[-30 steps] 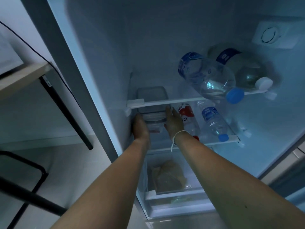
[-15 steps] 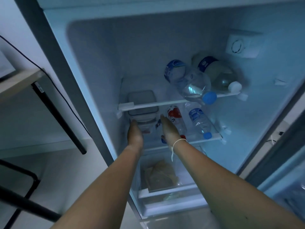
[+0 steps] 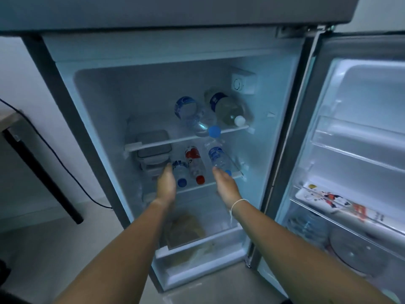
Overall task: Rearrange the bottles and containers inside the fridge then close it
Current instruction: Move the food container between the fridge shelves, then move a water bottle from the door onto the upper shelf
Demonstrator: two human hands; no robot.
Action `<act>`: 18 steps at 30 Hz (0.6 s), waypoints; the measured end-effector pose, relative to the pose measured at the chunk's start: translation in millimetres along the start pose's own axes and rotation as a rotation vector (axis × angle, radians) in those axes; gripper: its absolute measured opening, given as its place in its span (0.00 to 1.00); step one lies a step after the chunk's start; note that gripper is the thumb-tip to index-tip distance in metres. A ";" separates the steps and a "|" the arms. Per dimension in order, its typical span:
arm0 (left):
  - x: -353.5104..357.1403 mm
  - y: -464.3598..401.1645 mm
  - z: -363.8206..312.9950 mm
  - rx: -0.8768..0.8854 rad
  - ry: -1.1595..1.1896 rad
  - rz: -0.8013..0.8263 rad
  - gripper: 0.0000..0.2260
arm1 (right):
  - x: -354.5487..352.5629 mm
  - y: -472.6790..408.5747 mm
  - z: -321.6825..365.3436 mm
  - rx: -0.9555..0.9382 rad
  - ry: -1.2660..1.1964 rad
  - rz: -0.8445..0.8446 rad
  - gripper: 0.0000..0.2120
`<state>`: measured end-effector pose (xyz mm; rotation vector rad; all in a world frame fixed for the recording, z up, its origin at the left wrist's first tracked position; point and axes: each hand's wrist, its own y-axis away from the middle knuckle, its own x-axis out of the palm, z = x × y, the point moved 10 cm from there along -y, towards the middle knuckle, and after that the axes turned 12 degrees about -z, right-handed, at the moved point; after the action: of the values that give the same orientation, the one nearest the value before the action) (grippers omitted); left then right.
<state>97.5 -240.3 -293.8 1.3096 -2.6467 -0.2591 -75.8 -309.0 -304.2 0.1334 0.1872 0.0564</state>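
Observation:
The fridge stands open, its door swung out to the right. Two big water bottles, one blue-capped and one white-capped, lie on the upper shelf. On the shelf below sit stacked clear containers with grey lids at the left, then a small blue-capped bottle, a red-labelled bottle and another blue-capped bottle, all lying down. My left hand and right hand hover in front of this shelf, fingers straight, holding nothing.
A crisper drawer with a brownish bag fills the fridge bottom. Door racks on the right hold a printed carton and a round lidded tub. A dark table leg and a cable stand to the left.
Both hands let go of the stacked containers and drew back out of the lower shelf. The view pulled away, bringing the open door into sight.

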 end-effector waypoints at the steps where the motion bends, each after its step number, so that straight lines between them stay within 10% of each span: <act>1: 5.4 7.0 -1.0 0.006 -0.013 0.020 0.10 | -9.5 4.1 -1.0 0.000 -0.007 -0.009 0.22; 18: 96.7 142.0 38.1 0.094 -0.154 0.283 0.09 | -177.1 93.4 35.4 -0.372 0.270 -0.180 0.16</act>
<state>-78.1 -229.7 -289.9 0.9556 -2.9635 -0.2043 -246.9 -233.2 -224.7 -0.2639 0.4537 -0.0713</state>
